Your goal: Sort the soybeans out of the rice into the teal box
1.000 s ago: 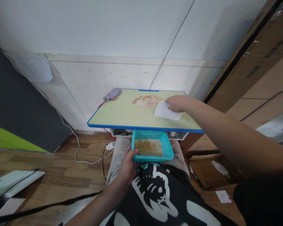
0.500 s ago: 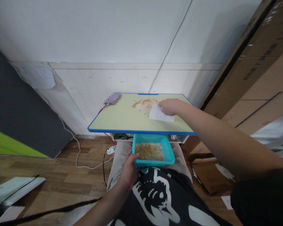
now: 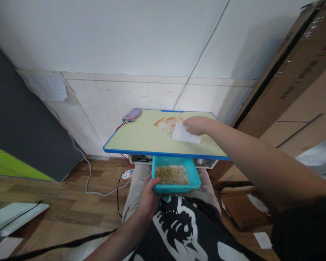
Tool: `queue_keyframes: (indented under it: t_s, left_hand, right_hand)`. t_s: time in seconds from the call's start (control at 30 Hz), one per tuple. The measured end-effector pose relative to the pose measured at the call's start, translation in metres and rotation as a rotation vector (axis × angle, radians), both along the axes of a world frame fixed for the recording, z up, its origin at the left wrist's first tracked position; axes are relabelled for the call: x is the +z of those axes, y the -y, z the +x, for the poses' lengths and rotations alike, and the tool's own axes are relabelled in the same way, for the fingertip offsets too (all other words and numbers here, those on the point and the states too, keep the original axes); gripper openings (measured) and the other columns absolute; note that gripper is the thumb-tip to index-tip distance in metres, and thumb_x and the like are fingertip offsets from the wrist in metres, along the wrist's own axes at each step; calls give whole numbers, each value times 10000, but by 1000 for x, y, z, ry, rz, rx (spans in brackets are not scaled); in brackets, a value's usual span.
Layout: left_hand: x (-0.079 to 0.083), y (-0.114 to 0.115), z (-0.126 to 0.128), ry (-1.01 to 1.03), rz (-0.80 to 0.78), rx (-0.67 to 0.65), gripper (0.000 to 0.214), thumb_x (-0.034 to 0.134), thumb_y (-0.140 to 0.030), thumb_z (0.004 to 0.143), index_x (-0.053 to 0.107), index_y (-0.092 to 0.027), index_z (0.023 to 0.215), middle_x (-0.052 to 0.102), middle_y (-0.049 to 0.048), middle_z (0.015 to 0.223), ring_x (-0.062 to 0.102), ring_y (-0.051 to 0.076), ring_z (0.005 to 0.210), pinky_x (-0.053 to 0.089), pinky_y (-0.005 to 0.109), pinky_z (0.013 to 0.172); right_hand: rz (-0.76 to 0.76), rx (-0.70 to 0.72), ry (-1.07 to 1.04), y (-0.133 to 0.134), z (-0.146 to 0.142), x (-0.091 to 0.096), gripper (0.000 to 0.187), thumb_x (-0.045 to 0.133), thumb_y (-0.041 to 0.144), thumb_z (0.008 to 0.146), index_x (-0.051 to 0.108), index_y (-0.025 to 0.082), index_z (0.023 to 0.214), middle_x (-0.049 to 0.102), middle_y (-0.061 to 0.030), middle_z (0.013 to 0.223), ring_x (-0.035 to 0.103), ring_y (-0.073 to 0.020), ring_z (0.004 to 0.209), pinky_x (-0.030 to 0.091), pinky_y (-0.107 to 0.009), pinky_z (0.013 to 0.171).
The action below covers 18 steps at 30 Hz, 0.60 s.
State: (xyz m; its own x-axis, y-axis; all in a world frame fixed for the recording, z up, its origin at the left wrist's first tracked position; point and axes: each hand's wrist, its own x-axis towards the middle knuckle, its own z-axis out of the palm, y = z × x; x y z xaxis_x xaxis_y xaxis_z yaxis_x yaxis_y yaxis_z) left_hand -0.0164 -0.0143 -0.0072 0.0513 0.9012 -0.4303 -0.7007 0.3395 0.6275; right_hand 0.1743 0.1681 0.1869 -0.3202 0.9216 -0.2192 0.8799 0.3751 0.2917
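My left hand (image 3: 150,188) grips the near left corner of a turquoise plastic tray (image 3: 193,175), thumb over the rim. The tray rests on my lap, partly under the table's front edge, and holds a layer of yellow and whitish grains (image 3: 171,175). Above the pale green tabletop (image 3: 136,136), my right hand (image 3: 197,125) is closed on the upper edge of a white sheet of paper (image 3: 185,134). The paper's left edge meets a spread pile of white and orange-yellow grains (image 3: 167,124) on the table. My right fingertips are partly hidden.
A phone-like device, blurred out (image 3: 132,115), lies at the table's back left with a red cable. A power strip (image 3: 128,174) and cables are on the floor to the left. Tall cardboard boxes (image 3: 293,90) stand at right; a white wall (image 3: 141,40) rises behind.
The view has shifted slightly. Both hands keep their holds, and the paper, grain pile and tray look almost the same.
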Motion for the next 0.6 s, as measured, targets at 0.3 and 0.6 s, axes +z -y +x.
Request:
queue_keyframes:
  t_s: [0.3, 0.6]
  left_hand:
    - [-7, -2, 2, -30, -2, 32, 699, 818, -340, 601, 625, -242, 1265, 799, 95, 1141, 715, 364, 1158, 602, 438, 866]
    - [-16, -4, -1, -48, -28, 56, 653, 806, -360, 581, 629, -272, 1203, 793, 68, 1074, 715, 359, 1132, 597, 434, 861]
  right_hand:
    - [130, 47, -36, -50, -6, 17, 520, 552, 177, 968, 628, 144, 1481, 637, -194, 1481, 619, -329, 1336, 496, -403, 1058]
    - [97, 99, 33, -83, -41, 3, 531, 599, 131, 922, 646, 119, 1451, 663, -219, 1430, 647, -360, 1278, 531, -437, 998]
